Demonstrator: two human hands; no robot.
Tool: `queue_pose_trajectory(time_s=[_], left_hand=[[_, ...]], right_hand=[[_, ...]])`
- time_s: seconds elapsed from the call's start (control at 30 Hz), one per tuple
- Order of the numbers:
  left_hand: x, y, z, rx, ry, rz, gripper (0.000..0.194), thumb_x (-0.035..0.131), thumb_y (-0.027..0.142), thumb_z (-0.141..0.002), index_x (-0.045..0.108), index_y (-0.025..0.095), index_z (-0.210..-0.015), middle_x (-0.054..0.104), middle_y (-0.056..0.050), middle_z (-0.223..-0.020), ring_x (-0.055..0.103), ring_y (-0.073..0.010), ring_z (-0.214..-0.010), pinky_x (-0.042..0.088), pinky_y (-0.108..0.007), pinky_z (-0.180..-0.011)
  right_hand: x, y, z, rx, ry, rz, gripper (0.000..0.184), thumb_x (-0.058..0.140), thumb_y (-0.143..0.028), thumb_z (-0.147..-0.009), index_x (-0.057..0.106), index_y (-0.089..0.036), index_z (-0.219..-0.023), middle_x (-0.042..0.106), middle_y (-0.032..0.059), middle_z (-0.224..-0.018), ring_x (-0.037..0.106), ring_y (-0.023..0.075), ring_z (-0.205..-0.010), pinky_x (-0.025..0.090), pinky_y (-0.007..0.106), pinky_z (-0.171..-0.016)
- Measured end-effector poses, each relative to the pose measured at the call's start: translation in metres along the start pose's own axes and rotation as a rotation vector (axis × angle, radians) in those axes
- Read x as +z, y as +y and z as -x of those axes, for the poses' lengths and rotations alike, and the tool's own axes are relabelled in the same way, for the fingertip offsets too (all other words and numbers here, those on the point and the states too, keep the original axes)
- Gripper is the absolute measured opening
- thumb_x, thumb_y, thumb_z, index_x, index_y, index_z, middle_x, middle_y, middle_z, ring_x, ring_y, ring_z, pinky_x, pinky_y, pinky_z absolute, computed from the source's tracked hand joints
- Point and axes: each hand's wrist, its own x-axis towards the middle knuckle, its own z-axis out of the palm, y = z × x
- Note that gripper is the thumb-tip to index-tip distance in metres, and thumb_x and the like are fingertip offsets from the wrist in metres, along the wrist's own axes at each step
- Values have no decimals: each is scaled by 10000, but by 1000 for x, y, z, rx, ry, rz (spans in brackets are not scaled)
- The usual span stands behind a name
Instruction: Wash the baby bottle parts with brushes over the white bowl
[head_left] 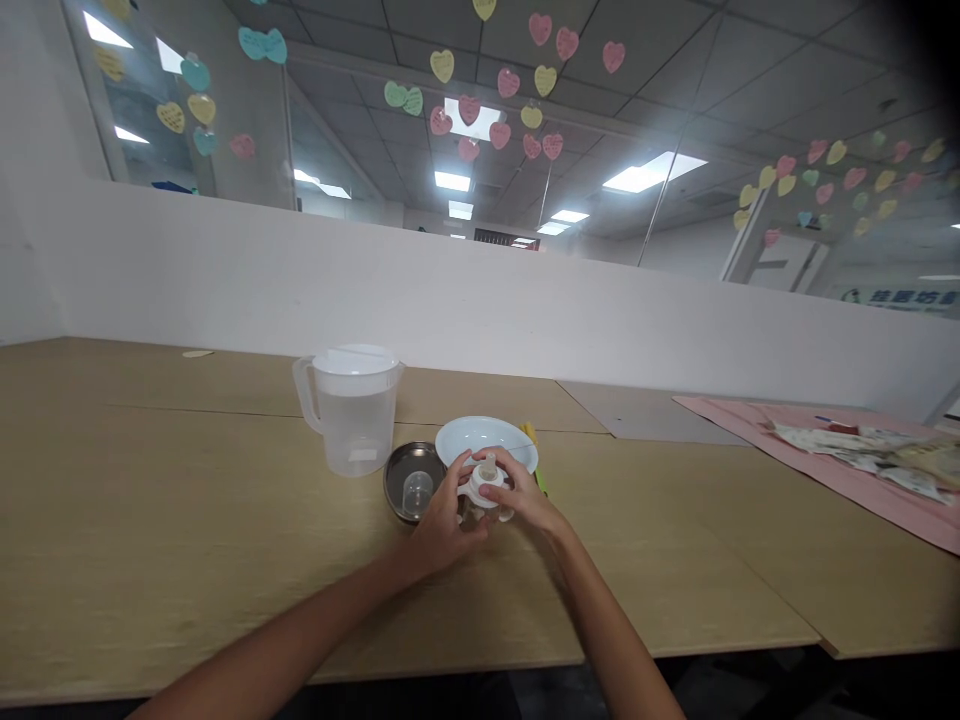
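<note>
A baby bottle [489, 478] with a clear teat, a white collar and side handles is between my hands, over the table in front of the white bowl. My left hand [442, 520] wraps its body from the left. Across the collar lie the closed fingers of my right hand [525, 493]. The bottle's lower part is mostly hidden by my fingers. To the left, a clear plastic cap [417, 494] sits in a round steel dish [397, 467]. The white bowl [480, 430] stands just beyond my hands.
A translucent lidded pitcher [356, 415] with liquid in it stands behind the steel dish. Something yellow and green [529, 432], long and thin, lies partly behind the bowl. On the right, a pink cloth [720, 425] carries several items. A white wall [480, 310] with glass above borders the wooden table [225, 540].
</note>
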Motion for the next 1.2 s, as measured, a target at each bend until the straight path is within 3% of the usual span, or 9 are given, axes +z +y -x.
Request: queue_pose_trajectory(time_s=[0.1, 0.27, 0.43, 0.63, 0.7, 0.8, 0.93, 1.1, 1.2], left_hand=[[-3, 6, -2, 9, -18, -24, 653, 562, 196, -683, 284, 207, -1273, 500, -102, -1179, 482, -255, -1088, 479, -338, -801], [-1, 7, -4, 28, 57, -55, 627, 561, 181, -658, 327, 185, -1239, 581, -52, -1050, 570, -211, -926, 482, -306, -777], [1, 5, -1, 81, 44, -209, 667, 532, 175, -668, 268, 186, -1281, 496, -89, -1185, 524, -208, -1005, 460, -321, -814], [-30, -3, -7, 370, 17, -346, 632, 497, 235, -681, 302, 188, -1281, 525, -92, -1125, 495, -237, -1020, 386, -399, -895], [-40, -12, -12, 301, 210, -224, 521, 417, 202, -696, 359, 188, -1214, 525, -85, -1093, 504, -220, -988, 403, -384, -866], [-43, -31, -19, 15, 425, -213, 472, 403, 121, -608, 421, 179, -1077, 525, -68, -988, 501, -216, -942, 398, -395, -848], [-34, -54, -19, -257, 394, -312, 416, 417, 66, -543, 460, 173, -943, 509, -28, -811, 512, -207, -821, 405, -395, -789], [-38, -44, -24, -223, 515, -266, 357, 464, 109, -636, 385, 168, -979, 443, -43, -904, 478, -211, -900, 397, -403, -832], [-45, -22, -29, 80, 778, -203, 475, 571, 201, -675, 295, 182, -1060, 349, -89, -1078, 437, -210, -1039, 394, -380, -880]], right_hand=[[-3, -6, 1, -24, -69, 17, 335, 597, -357, -704, 566, -215, -1007, 528, 35, -1038, 493, 187, -975, 401, 293, -803], [13, -7, 0, 1, 239, 278, 231, 613, -334, -650, 493, -184, -778, 516, -11, -736, 492, 150, -713, 403, 268, -652], [26, -1, -3, -97, 409, 455, 229, 599, -330, -633, 437, -192, -718, 499, -13, -711, 463, 147, -687, 379, 267, -639], [24, 7, 1, -156, 378, 561, 226, 534, -403, -724, 487, -182, -741, 514, -8, -669, 475, 140, -629, 364, 245, -578], [23, 8, 2, -189, 352, 578, 259, 539, -414, -732, 532, -172, -824, 565, 23, -739, 516, 160, -693, 389, 260, -628], [22, 11, 2, -219, 348, 572, 426, 563, -428, -724, 520, -162, -1054, 605, 70, -904, 552, 196, -829, 412, 291, -737], [22, 16, 3, -179, 379, 567, 625, 589, -456, -695, 420, -158, -1218, 600, 63, -885, 567, 194, -787, 432, 293, -709], [23, 20, 3, -176, 385, 558, 664, 592, -450, -694, 379, -147, -1245, 590, 59, -872, 566, 188, -776, 435, 283, -684], [23, 21, 3, -174, 386, 549, 701, 597, -448, -690, 344, -140, -1267, 595, 60, -877, 570, 186, -761, 439, 282, -669]])
